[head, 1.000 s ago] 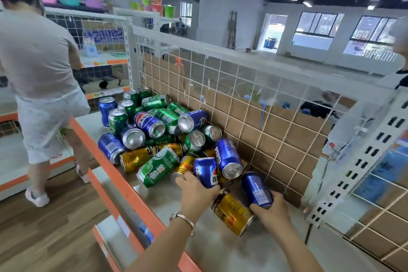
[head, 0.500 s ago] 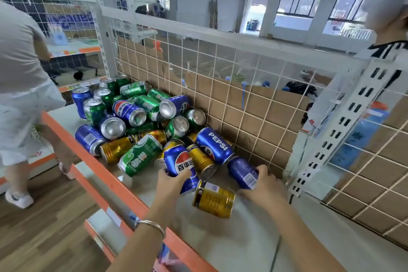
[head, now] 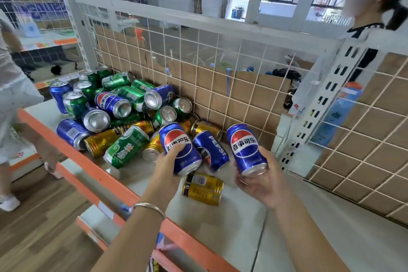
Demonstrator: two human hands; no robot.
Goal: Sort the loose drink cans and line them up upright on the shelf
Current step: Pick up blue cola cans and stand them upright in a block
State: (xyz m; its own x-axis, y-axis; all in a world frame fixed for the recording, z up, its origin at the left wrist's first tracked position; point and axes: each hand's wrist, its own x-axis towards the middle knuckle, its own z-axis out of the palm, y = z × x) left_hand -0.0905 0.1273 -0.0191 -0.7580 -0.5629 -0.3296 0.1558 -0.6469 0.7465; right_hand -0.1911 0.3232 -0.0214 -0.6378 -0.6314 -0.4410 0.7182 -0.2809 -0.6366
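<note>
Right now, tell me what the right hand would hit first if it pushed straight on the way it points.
Probably the wire grid panel at the back; the blue can that the right hand holds would touch it first. Depth is unclear.

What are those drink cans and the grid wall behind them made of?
The cans look like thin aluminium: glossy printed sides, bare silvery ends. The grid wall seems white-coated metal wire. The brown sheets behind it look like matte cardboard.

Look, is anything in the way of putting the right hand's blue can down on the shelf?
Nothing visible. The shelf beneath the blue can is bare; the gold can lies off to its left.
</note>
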